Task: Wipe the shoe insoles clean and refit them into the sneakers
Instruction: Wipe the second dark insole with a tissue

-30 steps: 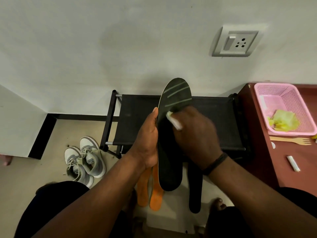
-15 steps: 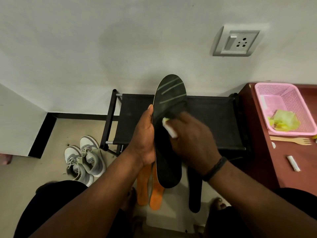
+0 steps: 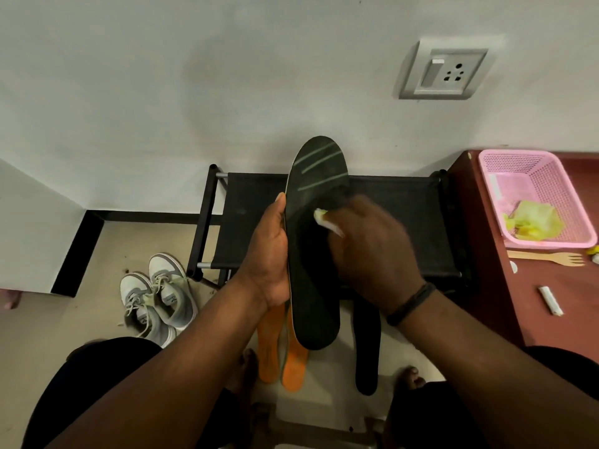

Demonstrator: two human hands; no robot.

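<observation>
Right of rack: pink basket [image 3: 547,189] holds yellow wrapper [image 3: 531,220]; left grip [image 3: 270,251] clasps insole [image 3: 312,254], right grip [image 3: 369,251] pinches wipe [image 3: 327,220].

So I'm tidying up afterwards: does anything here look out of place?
Mainly the floor: two orange insoles and a black insole lie loose by the person's feet, and small dark debris sits near the grey-and-white sneakers.

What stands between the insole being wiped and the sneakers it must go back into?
Nothing visible. The black insole is held by the left hand above the floor; the sneakers stand to its left, openings uncovered. Only the left forearm crosses nearby.
</observation>
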